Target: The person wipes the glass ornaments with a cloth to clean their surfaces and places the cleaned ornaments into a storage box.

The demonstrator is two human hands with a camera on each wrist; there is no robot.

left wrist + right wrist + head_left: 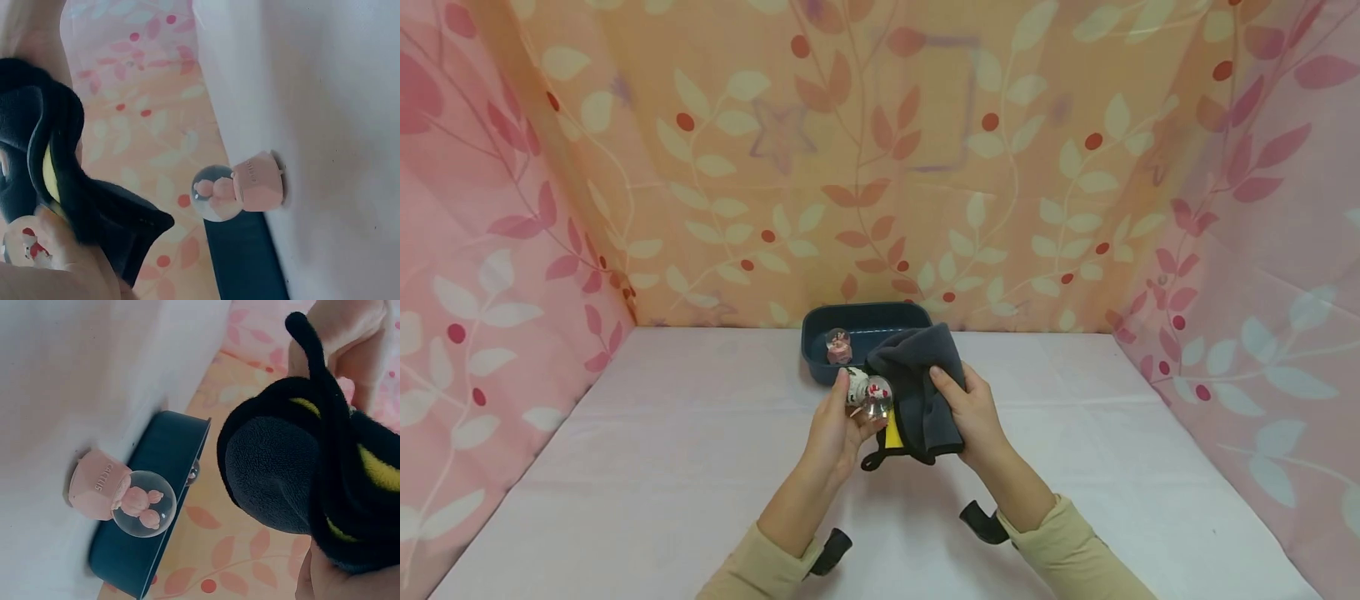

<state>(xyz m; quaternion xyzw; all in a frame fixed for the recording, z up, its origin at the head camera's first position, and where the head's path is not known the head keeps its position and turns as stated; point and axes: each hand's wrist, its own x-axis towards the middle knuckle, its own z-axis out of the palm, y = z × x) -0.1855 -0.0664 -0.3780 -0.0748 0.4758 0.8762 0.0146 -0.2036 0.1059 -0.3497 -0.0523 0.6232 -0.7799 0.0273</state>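
Observation:
My left hand grips a small snow globe, its patterned white base toward the thumb and its clear ball tilted to the right. A red and white figure shows inside the ball in the left wrist view. Beside it, my right hand pinches a folded dark grey cloth with black edging, a hanging loop and some yellow. The cloth lies close against the left fingers; where they touch is partly hidden. Another snow globe, with a pinkish base, appears inside the left of a dark blue bin.
Both wrist views show a pink-based snow globe upright on the white table, just in front of the bin; in the head view I cannot make it out separately. Leaf-patterned fabric walls the table at the back and both sides.

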